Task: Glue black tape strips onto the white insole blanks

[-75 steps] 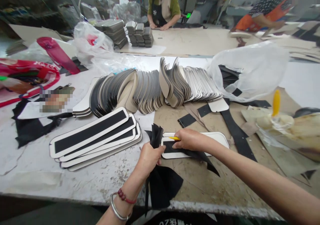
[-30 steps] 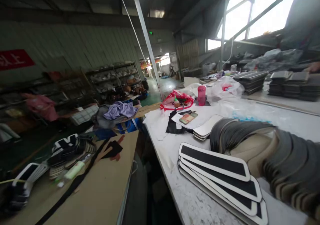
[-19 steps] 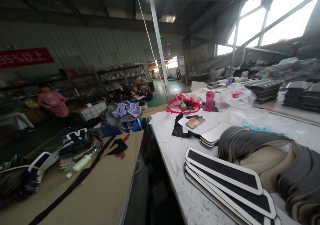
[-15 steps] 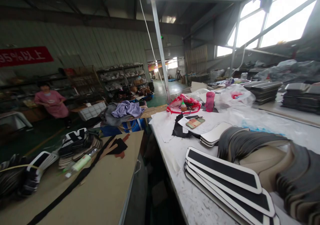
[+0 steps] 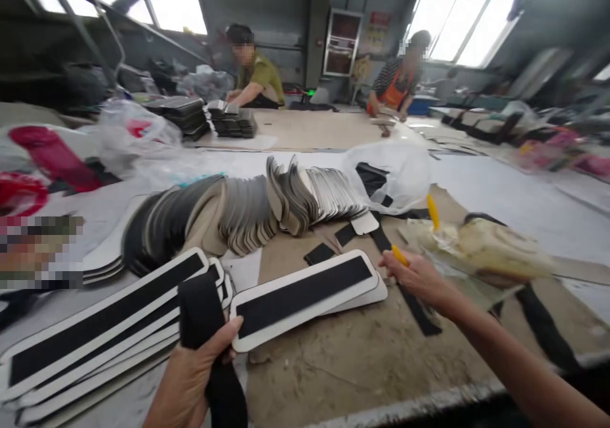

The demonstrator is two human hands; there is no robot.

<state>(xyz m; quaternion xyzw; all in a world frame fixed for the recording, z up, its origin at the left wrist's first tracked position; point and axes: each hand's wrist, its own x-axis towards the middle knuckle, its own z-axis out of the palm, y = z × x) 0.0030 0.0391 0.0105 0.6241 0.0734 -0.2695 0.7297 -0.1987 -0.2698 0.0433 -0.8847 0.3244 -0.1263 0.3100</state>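
My left hand is closed round a wide black strap, which loops up over the fingers and hangs down below them. Its thumb rests at the left end of a white-edged panel with a black centre strip. Another pale panel lies partly under that one. Past the panel's right end, my right hand grips a small tool with a yellow handle; its working end cannot be made out. Left of my left hand, several similar panels lie fanned in a pile.
Behind the panels curves a long row of grey and tan pieces. A clear plastic bag and a yellowish bundle with a yellow stick lie to the right. Two people work at tables farther back.
The view has swung right, away from the aisle and left-hand table. Both my hands, out of view earlier, now show with the strap and yellow-handled tool.
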